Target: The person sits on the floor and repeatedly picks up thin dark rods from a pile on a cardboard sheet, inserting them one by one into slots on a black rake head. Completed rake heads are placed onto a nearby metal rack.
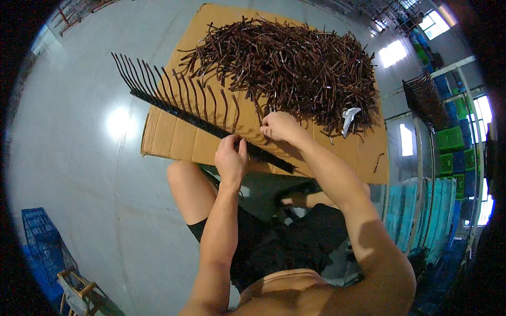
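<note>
A long black bar point(184, 114) lies slantwise across the near side of a cardboard sheet point(174, 138), its far left end sticking out past the cardboard. Thin, bent, dark brown twig-like sticks point(174, 88) stand in a row along its left part. My left hand point(231, 159) is closed on the bar just right of the last standing stick, thumb and fingertips at its edge. Above the bar's right part, my right hand point(280, 127) pinches a single brown stick point(259, 109). The bar's bristly right end point(287, 166) has no sticks standing in it.
A big heap of loose brown sticks point(295, 63) covers the far part of the cardboard. White crumpled material point(349, 120) lies at its right edge, and one stray stick point(378, 163) nearer me. Rightward stand a metal rack point(416, 137) and green crates point(449, 139); blue crates point(42, 231) are lower left.
</note>
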### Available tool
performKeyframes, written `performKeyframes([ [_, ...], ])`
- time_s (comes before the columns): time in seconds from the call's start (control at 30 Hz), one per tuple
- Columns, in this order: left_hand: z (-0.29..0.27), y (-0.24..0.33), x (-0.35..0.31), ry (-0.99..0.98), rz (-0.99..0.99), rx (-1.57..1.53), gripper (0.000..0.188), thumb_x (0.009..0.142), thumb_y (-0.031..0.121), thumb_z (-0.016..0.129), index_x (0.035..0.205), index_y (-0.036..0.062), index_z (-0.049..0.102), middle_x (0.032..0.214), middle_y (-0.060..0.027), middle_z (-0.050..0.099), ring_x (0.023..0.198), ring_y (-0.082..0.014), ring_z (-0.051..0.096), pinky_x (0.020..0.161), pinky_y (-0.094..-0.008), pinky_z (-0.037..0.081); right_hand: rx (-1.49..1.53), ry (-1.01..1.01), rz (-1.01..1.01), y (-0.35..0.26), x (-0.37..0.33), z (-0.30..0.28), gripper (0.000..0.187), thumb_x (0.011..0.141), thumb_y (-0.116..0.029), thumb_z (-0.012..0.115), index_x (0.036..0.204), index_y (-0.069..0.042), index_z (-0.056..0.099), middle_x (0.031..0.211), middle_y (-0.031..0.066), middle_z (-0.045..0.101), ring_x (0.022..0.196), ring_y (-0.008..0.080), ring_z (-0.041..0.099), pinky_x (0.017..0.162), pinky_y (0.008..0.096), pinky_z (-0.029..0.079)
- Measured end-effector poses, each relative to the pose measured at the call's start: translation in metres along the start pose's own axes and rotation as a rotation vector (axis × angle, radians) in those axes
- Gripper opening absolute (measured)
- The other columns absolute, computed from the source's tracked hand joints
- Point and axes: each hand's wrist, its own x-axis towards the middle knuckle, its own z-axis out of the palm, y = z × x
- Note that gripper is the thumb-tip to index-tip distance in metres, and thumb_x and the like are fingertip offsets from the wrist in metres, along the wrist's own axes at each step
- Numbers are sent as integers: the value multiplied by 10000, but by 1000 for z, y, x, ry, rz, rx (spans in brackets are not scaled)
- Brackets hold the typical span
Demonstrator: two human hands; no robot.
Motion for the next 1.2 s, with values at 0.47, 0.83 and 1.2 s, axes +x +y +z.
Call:
performKeyframes([
  [0.47, -6, 5, 1, -55, -94, -36, 213, 817, 153, 676, 938, -18, 640, 835, -173, 664, 757, -300, 653, 703, -345, 503, -525, 399, -648, -2, 41, -11, 145, 768, -74, 585, 903, -36, 623, 916, 54, 577, 930, 257, 559, 762, 357, 506],
  [0.83, -8, 17, 1, -39, -66, -87, 158, 819, 109, 667, 906, -19, 636, 818, -164, 648, 740, -291, 642, 685, -349, 502, -158, 545, -656, 0, 41, -20, 161, 735, -137, 622, 828, -40, 533, 828, 96, 554, 852, 297, 587, 708, 392, 515],
  [1.2, 2, 1, 0, 2, 19, 20, 188, 825, 163, 663, 929, 5, 654, 886, -156, 662, 819, -320, 638, 726, -362, 505, 700, 575, -43, -8, 28, 29, 289, 815, -266, 670, 970, -35, 587, 779, 97, 631, 697, 238, 599, 651, 348, 471],
])
